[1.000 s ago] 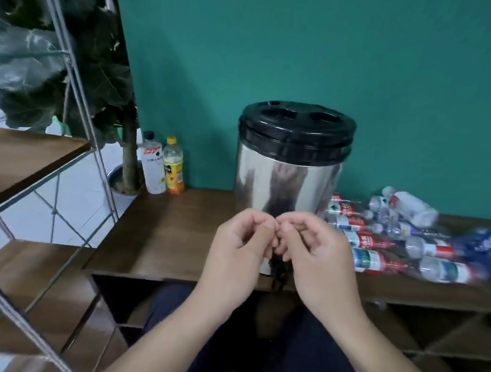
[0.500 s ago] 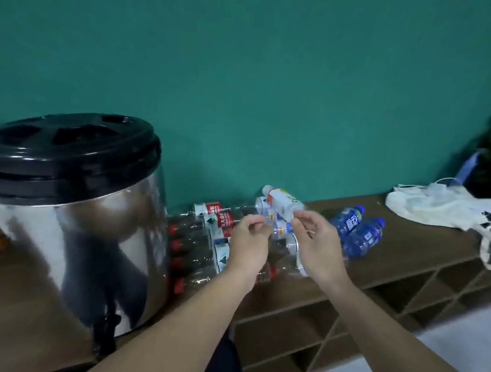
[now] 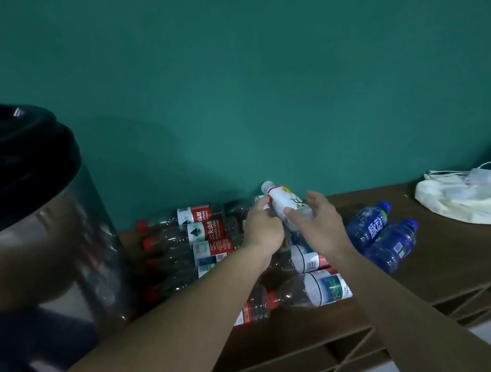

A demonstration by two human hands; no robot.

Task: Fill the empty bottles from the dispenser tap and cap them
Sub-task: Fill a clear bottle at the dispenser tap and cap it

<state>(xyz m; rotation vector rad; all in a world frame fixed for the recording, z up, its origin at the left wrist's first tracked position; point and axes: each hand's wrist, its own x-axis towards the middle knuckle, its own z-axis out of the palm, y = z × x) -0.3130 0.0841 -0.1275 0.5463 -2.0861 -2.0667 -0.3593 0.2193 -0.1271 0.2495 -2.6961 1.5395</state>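
A white-labelled bottle (image 3: 284, 201) with a white cap lies tilted on top of a pile of empty clear bottles (image 3: 199, 234) with red caps and red labels. My left hand (image 3: 262, 229) curls its fingers against this bottle near its neck. My right hand (image 3: 320, 226) is spread around the bottle's base end, thumb touching it. The steel dispenser (image 3: 51, 232) with its black lid (image 3: 19, 145) fills the left edge; its tap is out of view.
Two blue bottles (image 3: 378, 235) lie to the right of the pile on the brown wooden shelf top (image 3: 439, 264). A white cloth bag (image 3: 465, 200) with a cord sits at the far right. Open compartments run below the shelf edge. A teal wall stands behind.
The view swung right from the dispenser to the bottle pile. Both hands moved away from the tap area, parted, and reached the white-labelled bottle.
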